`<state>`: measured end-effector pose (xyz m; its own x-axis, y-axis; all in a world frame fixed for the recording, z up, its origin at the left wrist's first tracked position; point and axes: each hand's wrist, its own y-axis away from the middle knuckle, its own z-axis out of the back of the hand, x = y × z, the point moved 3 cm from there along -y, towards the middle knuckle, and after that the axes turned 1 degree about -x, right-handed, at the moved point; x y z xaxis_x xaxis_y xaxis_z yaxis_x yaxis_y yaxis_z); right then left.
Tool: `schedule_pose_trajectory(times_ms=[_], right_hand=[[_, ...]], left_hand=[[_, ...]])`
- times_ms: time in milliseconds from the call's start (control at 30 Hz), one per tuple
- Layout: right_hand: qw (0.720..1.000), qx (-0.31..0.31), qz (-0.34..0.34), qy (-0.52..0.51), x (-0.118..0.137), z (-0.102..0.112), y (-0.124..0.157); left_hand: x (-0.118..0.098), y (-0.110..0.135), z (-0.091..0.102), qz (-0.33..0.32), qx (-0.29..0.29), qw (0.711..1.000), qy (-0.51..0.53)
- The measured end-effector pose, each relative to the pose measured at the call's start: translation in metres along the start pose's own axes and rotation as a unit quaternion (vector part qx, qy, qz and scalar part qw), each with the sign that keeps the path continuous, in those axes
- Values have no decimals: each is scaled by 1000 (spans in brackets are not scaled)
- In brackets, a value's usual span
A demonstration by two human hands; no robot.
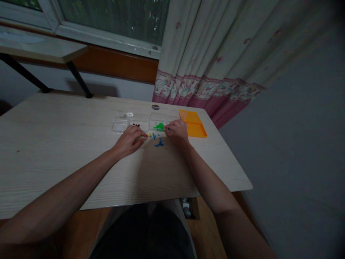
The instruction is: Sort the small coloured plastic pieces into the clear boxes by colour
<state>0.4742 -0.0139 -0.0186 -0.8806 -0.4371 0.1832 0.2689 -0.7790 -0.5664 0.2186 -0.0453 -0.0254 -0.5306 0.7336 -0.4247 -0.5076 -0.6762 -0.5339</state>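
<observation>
Both hands (130, 140) (177, 131) half-curled, holds unclear, flank blue pieces (160, 143); tabletop (59, 144) spreads leftward; orange tray (196, 130) near its right edge.

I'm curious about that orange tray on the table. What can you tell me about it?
The orange tray looks like smooth, shallow plastic, with a crosswise ridge dividing it into a nearer and a farther part. It lies flat on the pale table, near the right end. A clear triangular piece overlaps its far left corner. The right hand is at its left edge, partly hiding it; whether they touch, I can't tell.
</observation>
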Motion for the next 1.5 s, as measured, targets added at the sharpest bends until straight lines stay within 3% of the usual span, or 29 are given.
schedule_pose_trajectory(times_ms=[133, 300, 833, 1233, 1500], right_hand=[[992, 71, 104, -26, 27, -5, 4], [980, 130, 149, -30, 39, -6, 6], [976, 160, 145, 16, 49, -5, 3], [982, 147, 104, -52, 44, -15, 5], [984, 146, 99, -39, 42, -15, 9]], left_hand=[[0, 0, 0, 2, 5, 1000, -1], [0, 1, 0, 4, 5, 1000, 1], [1, 1, -2, 12, 9, 1000, 11], [2, 0, -1, 16, 6, 1000, 19], [0, -1, -2, 21, 21, 999, 15]])
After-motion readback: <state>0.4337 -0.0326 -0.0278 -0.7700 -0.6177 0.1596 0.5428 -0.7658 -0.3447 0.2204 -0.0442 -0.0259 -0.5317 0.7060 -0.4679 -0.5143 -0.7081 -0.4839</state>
